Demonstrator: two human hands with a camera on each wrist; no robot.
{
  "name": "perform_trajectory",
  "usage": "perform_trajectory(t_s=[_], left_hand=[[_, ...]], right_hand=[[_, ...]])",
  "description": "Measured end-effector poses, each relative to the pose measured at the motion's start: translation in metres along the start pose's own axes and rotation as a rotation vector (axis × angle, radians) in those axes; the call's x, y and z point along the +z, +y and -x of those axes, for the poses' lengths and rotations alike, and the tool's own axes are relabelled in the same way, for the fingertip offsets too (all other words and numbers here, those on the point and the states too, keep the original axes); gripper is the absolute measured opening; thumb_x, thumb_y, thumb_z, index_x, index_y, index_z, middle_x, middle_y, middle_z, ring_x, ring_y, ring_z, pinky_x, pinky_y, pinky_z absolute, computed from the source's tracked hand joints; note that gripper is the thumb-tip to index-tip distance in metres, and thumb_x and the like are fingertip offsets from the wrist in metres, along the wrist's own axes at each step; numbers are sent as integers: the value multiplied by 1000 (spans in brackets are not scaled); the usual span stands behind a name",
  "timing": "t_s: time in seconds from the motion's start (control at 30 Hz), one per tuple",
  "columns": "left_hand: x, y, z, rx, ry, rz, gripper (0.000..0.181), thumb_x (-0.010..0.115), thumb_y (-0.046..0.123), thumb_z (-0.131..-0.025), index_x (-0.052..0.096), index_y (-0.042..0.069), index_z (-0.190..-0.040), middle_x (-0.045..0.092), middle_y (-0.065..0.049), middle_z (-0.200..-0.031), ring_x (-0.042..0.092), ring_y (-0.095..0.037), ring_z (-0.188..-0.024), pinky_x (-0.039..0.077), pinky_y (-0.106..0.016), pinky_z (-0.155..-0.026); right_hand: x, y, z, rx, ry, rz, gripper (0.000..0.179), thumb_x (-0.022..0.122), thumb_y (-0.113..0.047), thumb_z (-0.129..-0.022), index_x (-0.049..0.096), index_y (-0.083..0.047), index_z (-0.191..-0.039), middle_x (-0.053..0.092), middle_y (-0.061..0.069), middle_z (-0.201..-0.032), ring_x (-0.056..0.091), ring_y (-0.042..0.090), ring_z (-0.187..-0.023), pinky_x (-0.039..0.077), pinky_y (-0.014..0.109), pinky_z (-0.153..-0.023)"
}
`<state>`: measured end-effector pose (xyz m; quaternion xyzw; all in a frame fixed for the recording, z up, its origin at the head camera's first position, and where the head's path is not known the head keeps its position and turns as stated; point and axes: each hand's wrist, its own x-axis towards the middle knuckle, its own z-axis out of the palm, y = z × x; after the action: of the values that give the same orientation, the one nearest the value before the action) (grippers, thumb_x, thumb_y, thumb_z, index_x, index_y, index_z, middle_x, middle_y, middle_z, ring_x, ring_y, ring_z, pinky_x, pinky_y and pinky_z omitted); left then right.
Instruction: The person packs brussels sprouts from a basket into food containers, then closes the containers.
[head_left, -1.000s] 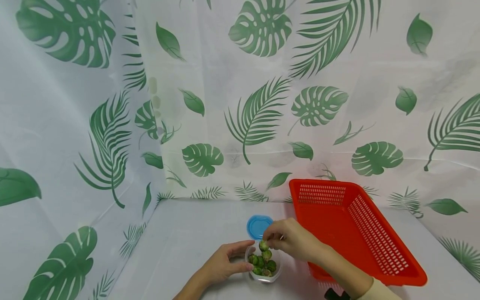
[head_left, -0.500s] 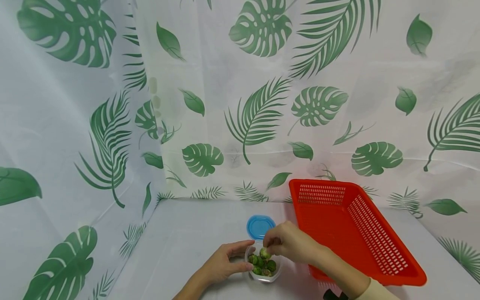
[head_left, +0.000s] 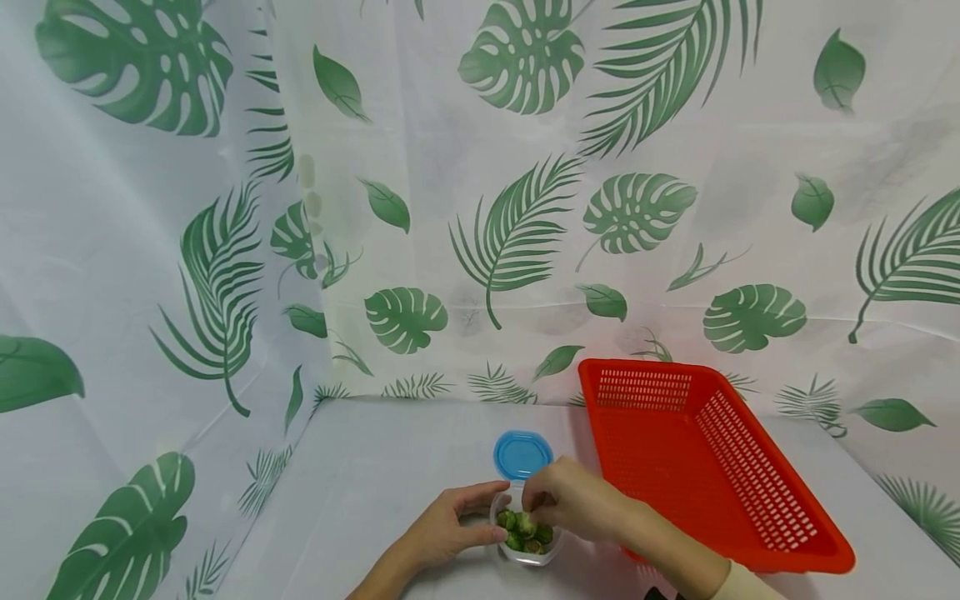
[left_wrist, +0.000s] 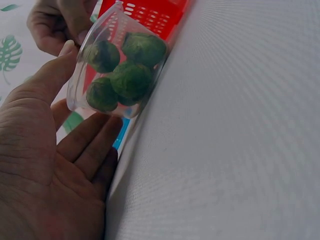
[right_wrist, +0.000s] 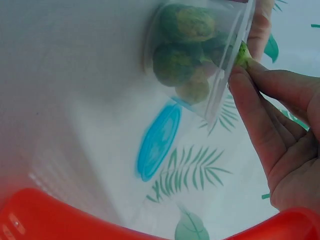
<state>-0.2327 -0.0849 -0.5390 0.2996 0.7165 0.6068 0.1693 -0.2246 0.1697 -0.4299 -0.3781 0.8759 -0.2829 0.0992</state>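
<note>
A small clear plastic container (head_left: 529,560) stands on the table with several Brussels sprouts (left_wrist: 131,80) inside. My left hand (head_left: 442,527) holds it from the left, thumb at the near rim and fingers around the far side. Over the opening, my right hand (head_left: 576,503) pinches one Brussels sprout (right_wrist: 243,55) between thumb and fingertips, right at the rim in the right wrist view. Just behind the container lies a blue lid (head_left: 522,455).
To the right stands a large red plastic basket (head_left: 652,454) with slotted walls, close beside my right forearm. A white cloth with green leaf prints (head_left: 405,321) hangs behind and at the left. The table (head_left: 375,467) has a pale cover.
My right hand has moved down with the pinched sprout, from above the rim to among the other sprouts in the container. The left hand, container, lid and basket stay in place.
</note>
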Motion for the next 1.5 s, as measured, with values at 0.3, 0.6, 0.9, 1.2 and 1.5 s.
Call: perform_trajectory(t_s=[0.3,0.6,0.9,1.2,1.5], left_hand=[[0,-2,0,-1,-1,-2,61,74,28,-99,52,15,-154,61,-8,-150,62,-11,-132,47,-20,-108],[0,-1,0,1,-2,-9,62,74,30,-99,51,16,-155,61,-7,-150,62,-13,-133,47,-21,-108],[0,0,0,1,4,-17,62,75,29,-98,52,16,-154,61,-7,-149,62,-13,-132,47,-21,-108],[0,2,1,-3,5,-24,60,74,28,-99,52,16,-154,61,-8,-150,62,-17,-134,48,-25,-110],[1,0,1,0,5,-15,61,74,28,-99,52,17,-154,61,-9,-149,62,-15,-133,49,-26,-110]], right_hand=[[4,1,-1,2,-4,34,11,81,-6,-90,80,-17,-89,75,-12,-83,59,-4,-70,55,13,-69],[5,-1,-2,21,-23,70,10,80,-8,-91,80,-18,-90,75,-13,-84,59,-5,-70,55,12,-70],[5,2,-3,30,-23,102,8,81,-8,-90,83,-16,-93,78,-10,-88,62,-6,-74,56,12,-71],[6,2,-1,54,-27,111,6,81,-9,-90,83,-15,-89,77,-11,-84,61,-7,-70,56,12,-68],[7,1,-1,21,-13,140,10,82,-8,-89,81,-14,-81,75,-11,-76,57,-7,-65,53,11,-64]])
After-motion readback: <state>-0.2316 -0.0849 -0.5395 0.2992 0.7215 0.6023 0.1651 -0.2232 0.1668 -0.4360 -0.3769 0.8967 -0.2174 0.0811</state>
